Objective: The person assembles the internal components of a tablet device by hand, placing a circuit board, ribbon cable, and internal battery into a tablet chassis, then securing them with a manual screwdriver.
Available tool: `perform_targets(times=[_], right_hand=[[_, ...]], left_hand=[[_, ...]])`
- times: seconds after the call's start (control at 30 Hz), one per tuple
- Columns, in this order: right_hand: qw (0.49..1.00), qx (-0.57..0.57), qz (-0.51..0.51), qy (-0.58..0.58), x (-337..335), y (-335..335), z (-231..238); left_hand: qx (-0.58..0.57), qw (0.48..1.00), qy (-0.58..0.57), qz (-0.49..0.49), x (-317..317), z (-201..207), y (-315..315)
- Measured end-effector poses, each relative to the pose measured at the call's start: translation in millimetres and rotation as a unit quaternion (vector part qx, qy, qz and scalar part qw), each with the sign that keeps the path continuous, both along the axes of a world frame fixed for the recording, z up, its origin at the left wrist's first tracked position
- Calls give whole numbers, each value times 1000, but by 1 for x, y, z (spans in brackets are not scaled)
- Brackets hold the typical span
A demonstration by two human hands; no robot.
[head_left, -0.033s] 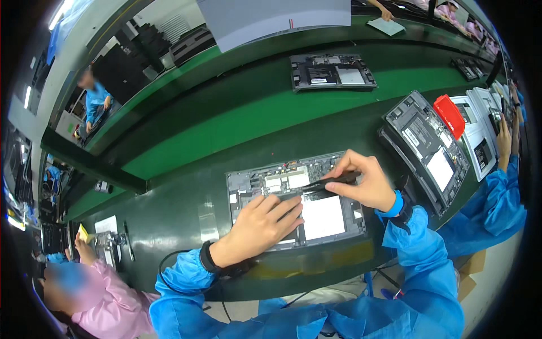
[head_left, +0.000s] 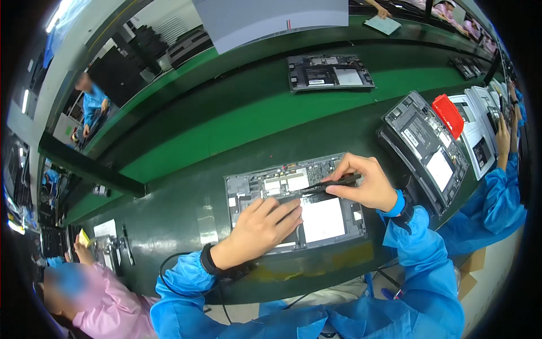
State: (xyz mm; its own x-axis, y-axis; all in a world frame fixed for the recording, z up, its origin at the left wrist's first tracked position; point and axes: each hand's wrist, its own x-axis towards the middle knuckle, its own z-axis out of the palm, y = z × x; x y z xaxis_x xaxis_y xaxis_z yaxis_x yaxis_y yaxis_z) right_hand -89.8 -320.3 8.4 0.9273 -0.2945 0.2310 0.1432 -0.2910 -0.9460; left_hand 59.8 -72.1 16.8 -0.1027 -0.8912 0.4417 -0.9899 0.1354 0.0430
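Observation:
An open laptop base [head_left: 357, 223] lies on the dark green bench in front of me, its circuit board, battery and a white rectangular patch [head_left: 323, 220] exposed. Black tweezers [head_left: 344, 180] are pinched between the thumb and fingers of my right hand [head_left: 367, 183]. Their tips point left, close over the middle of the laptop, just below a pale metal plate [head_left: 296, 179]. My left hand [head_left: 262, 229] lies over the battery area with its fingers stretched toward the tweezer tips. It covers part of the battery, and whatever is under the fingertips is hidden.
To the right, more open laptop bases [head_left: 426, 150] are stacked beside a red tray [head_left: 449, 116]. Another laptop base [head_left: 330, 72] sits on the green belt. A co-worker in pink [head_left: 116, 302] works at the left, and a blue sleeve [head_left: 488, 203] reaches in at the right. A black cable [head_left: 164, 270] loops near my left wrist.
The tweezers have tilted slightly and their arms look closer together. My left hand stays over the laptop. The whole view has shifted a little.

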Motion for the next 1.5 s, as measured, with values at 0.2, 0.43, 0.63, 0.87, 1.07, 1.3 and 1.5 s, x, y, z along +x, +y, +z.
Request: perform_targets(times=[0.2,0.43,0.63,0.87,1.07,1.3,1.5], right_hand=[[920,-390,9,-48,6,-3,24],[961,-266,-66,-25,9,18,11],[941,-329,-51,-58,11,26,2],[938,-335,-51,-68,11,29,-1],[939,-333,-55,-68,11,30,0],[938,-333,-58,-78,13,31,-2],[935,-339,-61,-85,12,31,-2]], left_hand=[[-42,999,-4,-5,9,-12,2],[-32,999,0,-7,14,-14,2],[-42,999,-4,-34,14,-19,2],[-24,1000,-15,-14,11,-16,4],[-38,999,-16,-23,11,-16,3],[-24,1000,-11,-3,10,-14,5],[-20,1000,-22,-3,9,-14,5]])
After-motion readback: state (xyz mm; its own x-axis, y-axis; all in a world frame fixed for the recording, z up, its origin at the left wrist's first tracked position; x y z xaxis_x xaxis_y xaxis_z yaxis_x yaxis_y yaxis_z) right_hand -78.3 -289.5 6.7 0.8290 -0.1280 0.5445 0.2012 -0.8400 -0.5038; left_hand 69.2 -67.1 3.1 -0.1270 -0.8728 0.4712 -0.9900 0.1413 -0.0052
